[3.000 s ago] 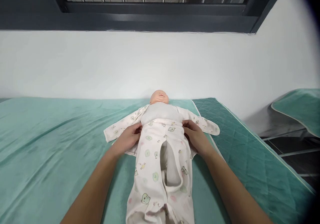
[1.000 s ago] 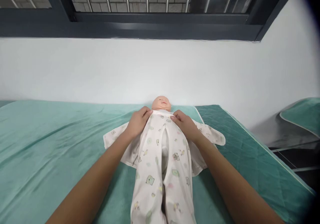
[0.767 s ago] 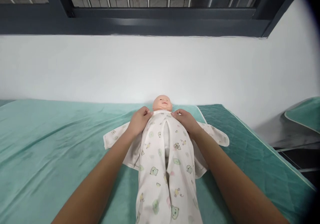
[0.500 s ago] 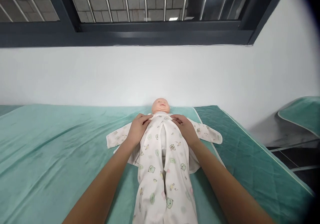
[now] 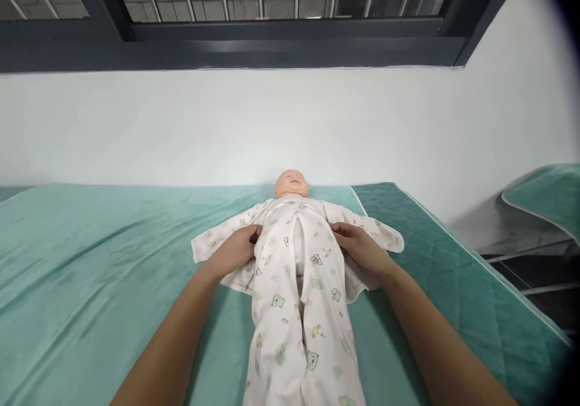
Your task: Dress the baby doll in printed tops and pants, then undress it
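A baby doll (image 5: 290, 183) lies on its back, head toward the wall, with its sleeves spread to both sides. It wears a white printed baby top (image 5: 369, 231), and white printed baby pants (image 5: 276, 279) with a split in the middle are pulled high over its chest. At the left side of the pants, my left hand (image 5: 236, 250) is closed, fingers curled at the cloth edge. My right hand (image 5: 360, 250) pinches at the opposite edge, its fingertips partly hidden by the fabric. The top's lower flaps stick out beneath both hands.
A light green sheet (image 5: 113, 261) covers the bed, with a darker quilted pad (image 5: 453, 285) along the right. Behind stands a white wall (image 5: 181, 128) under a dark window frame (image 5: 272, 52). A green-covered edge (image 5: 548, 203) juts in at the far right.
Both hands have moved down from the doll's upper chest and outward to the sides of the pants. The view has tilted slightly downward.
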### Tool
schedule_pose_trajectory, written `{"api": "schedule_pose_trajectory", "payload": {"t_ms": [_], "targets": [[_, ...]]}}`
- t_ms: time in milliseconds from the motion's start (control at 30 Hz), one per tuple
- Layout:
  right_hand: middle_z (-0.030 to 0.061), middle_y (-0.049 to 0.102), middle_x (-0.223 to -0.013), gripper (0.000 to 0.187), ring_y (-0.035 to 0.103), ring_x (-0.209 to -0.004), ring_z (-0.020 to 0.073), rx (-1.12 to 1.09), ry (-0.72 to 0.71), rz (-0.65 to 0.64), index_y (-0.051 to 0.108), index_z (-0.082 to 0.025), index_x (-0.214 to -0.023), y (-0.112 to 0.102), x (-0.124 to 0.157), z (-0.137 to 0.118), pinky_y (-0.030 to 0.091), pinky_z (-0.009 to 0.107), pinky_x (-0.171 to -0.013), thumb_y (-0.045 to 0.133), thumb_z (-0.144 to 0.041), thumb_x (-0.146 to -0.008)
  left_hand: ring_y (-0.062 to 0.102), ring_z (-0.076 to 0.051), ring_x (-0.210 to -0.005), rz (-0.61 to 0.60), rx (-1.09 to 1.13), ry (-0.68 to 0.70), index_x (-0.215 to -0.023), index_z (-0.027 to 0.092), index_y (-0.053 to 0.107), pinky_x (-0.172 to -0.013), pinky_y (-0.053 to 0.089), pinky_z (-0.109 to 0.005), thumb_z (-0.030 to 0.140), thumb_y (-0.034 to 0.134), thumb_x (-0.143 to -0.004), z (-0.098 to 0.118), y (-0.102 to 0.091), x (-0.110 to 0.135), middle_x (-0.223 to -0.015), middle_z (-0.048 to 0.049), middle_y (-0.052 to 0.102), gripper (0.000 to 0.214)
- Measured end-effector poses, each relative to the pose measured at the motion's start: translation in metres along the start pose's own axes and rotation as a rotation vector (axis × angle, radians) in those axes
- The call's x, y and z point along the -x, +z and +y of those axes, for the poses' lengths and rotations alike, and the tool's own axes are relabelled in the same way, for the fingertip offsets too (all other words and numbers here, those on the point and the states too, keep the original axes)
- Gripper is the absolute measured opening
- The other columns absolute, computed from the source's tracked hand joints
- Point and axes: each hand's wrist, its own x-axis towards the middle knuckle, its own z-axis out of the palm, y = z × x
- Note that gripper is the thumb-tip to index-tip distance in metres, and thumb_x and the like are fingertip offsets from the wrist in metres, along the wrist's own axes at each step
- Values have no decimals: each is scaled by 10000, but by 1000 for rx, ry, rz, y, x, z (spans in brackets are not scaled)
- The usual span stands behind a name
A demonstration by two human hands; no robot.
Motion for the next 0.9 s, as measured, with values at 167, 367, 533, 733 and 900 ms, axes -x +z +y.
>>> {"api": "schedule_pose_trajectory", "payload": {"t_ms": [167, 367, 533, 733, 900], "targets": [[4, 608, -764, 329, 516, -668, 135, -107, 23, -25, 617, -192, -847, 1, -3, 1, 399, 261, -604, 742, -477, -741, 607, -218, -791, -85, 335, -94, -878, 194, 657, -647, 477, -285, 185, 632, -628, 5, 0, 4, -798, -21, 673, 251], [39, 661, -788, 321, 590, -715, 177, -216, -7, 33, 653, -195, -877, 5, -7, 7, 466, 308, -648, 741, -465, -726, 646, -169, -866, -178, 789, -178, -1150, 188, 595, -753, 545, -275, 114, 683, -641, -6, 10, 3, -970, -49, 686, 521], [33, 695, -972, 356, 637, -880, 195, -309, -55, -109, 658, -216, -973, 5, 0, 1, 501, 317, -781, 807, -268, -654, 674, -151, -817, -149, 934, -215, -1158, 200, 597, -726, 578, -260, 92, 691, -658, -15, 15, 3, -1007, -58, 701, 520], [57, 715, -929, 331, 657, -889, 222, -284, 58, -73, 687, -187, -954, 6, -3, 4, 522, 345, -799, 790, -315, -667, 693, -199, -879, -133, 901, -249, -1158, 207, 605, -727, 589, -276, 43, 682, -593, -7, 19, 9, -1000, -55, 715, 594], [62, 735, -896, 318, 670, -843, 222, -273, 56, -90, 712, -193, -978, 10, -4, 10, 516, 337, -746, 771, -345, -705, 672, -225, -988, -136, 848, -231, -1219, 222, 566, -780, 584, -309, 131, 752, -626, -1, 22, 12, -1075, -61, 700, 628]]}}
